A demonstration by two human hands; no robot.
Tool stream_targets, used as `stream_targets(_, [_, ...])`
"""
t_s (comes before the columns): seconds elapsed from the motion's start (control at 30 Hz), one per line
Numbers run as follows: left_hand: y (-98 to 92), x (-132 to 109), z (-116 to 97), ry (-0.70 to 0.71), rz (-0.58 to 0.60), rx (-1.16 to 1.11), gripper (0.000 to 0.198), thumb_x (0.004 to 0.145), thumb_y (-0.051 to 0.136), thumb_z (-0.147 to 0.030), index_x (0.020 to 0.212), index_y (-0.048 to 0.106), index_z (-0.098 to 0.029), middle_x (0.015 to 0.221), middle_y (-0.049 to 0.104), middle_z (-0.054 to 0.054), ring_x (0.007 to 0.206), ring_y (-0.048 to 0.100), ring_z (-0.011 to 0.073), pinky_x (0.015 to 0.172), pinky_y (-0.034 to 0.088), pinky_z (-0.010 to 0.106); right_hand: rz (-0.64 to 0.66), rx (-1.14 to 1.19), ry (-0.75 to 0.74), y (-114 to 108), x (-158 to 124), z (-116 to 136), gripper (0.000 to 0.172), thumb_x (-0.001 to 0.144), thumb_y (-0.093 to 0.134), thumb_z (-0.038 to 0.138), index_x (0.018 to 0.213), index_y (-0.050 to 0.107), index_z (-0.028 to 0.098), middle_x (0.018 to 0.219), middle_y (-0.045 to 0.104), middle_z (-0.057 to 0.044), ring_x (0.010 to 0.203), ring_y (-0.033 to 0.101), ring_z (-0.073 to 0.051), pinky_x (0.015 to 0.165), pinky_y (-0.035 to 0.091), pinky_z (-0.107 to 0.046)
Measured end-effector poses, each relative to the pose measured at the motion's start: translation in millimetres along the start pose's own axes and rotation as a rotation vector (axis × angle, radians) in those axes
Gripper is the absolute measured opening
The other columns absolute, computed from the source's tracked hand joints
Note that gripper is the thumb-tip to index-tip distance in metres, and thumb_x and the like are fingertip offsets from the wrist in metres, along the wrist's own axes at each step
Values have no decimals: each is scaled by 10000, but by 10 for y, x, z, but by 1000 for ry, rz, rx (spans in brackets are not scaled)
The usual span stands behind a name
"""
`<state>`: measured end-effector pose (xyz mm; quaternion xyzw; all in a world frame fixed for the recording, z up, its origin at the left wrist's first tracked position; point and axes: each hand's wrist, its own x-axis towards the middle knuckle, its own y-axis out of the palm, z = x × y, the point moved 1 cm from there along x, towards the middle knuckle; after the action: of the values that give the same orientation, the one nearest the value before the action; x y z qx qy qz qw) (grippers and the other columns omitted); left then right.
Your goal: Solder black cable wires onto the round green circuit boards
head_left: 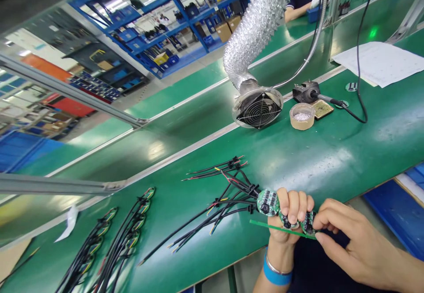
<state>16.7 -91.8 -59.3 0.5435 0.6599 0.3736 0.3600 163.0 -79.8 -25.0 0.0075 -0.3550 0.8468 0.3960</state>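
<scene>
Low on the right, my left hand, with a blue band at its wrist, is closed around several round green circuit boards with black parts on them. A thin green strip runs along the lower edge of these boards, across my left hand. My right hand pinches the right end board of the group between thumb and fingers, by the strip's end. Beside the left end board, black cables with stripped coloured wire tips lie on the green bench.
Two bundles of cables with round boards lie at left. Beyond my hands are a round fume extractor on a silver duct, a soldering iron in its holder, a solder-filled ring and white paper. A co-worker's arm shows behind.
</scene>
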Motion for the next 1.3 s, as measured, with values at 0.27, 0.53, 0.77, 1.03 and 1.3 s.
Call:
stream_targets(0.27, [36,-15,8,9,-77,156,808,481,937,-508,512,202,-174,377,183,-91,424,290,86,569,352,301,57,-50,118,96,4,14,183,901,443,81,779,448,219,702,492,25,580,466,-91,520,382,-215])
stream_targets(0.53, [62,0,1,4,-98,148,807,505,927,-524,535,200,-173,407,192,-89,447,288,84,579,351,292,10,-39,-16,108,-12,42,195,874,407,31,828,412,220,753,484,14,655,465,-106,568,388,-217])
stream_targets(0.77, [48,5,38,-26,-121,57,481,521,819,-98,690,380,-203,613,392,-75,601,431,94,670,424,277,-144,-237,-177,182,-39,-23,161,921,463,91,808,492,201,704,512,5,664,452,-128,611,382,-279])
stream_targets(1.03, [-60,-28,42,-50,-157,199,413,639,762,-161,914,471,-261,800,571,-66,703,617,131,718,516,314,-370,-211,-69,56,21,-115,159,887,622,220,1032,565,188,862,626,-52,780,595,-153,672,518,-278])
stream_targets(1.3, [-36,-8,83,-67,-294,262,407,627,787,-167,916,510,-238,784,639,-57,702,675,163,705,563,327,-407,-215,-85,33,101,-134,130,882,575,69,869,590,197,742,631,2,686,607,-103,666,514,-227])
